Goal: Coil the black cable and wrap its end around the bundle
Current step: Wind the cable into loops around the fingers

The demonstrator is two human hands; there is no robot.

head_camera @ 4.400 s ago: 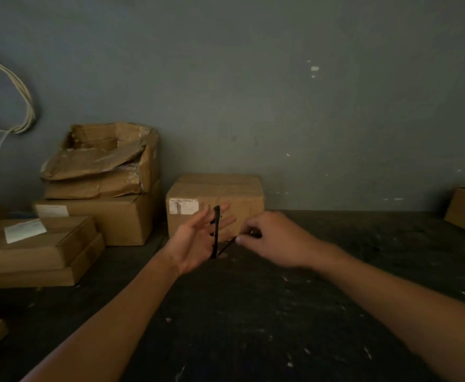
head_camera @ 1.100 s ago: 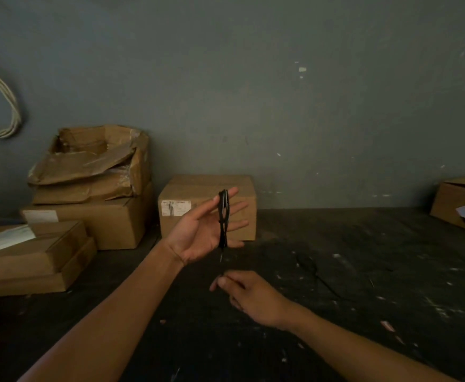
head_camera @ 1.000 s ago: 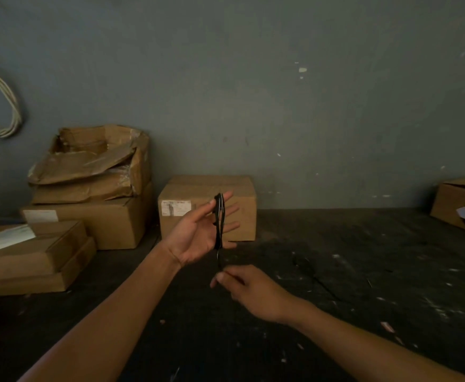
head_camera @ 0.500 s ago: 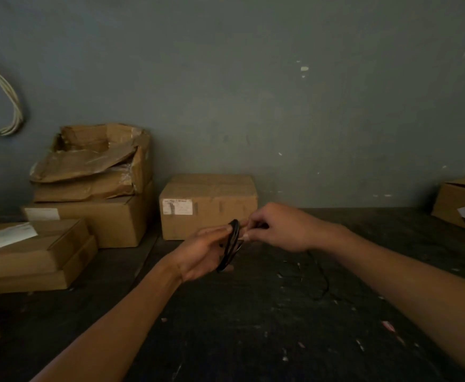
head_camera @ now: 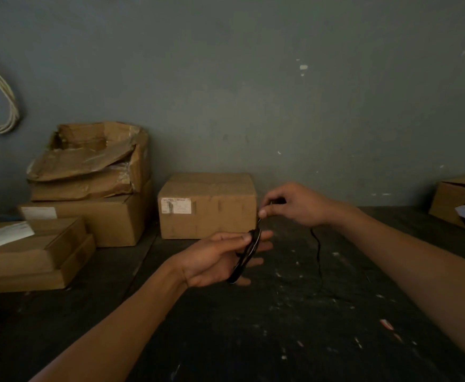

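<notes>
My left hand point(head_camera: 214, 260) grips a narrow bundle of coiled black cable point(head_camera: 246, 256), held edge-on between thumb and fingers in the middle of the view. My right hand point(head_camera: 294, 205) is up and to the right of the bundle, pinching a strand of the same cable between thumb and forefinger. From that pinch a short piece runs down to the bundle's top. A loose tail of the cable point(head_camera: 319, 260) hangs below my right hand and trails onto the dark floor.
A sealed cardboard box point(head_camera: 206, 205) stands just behind my hands against the grey wall. Stacked and crushed boxes point(head_camera: 87, 177) and flat cartons point(head_camera: 32, 252) fill the left. Another box point(head_camera: 460, 202) sits at far right. White cords point(head_camera: 7, 106) hang on the wall.
My right hand has risen and moved right from the bundle, drawing the strand upward. My left hand holds the bundle a little lower, more tilted.
</notes>
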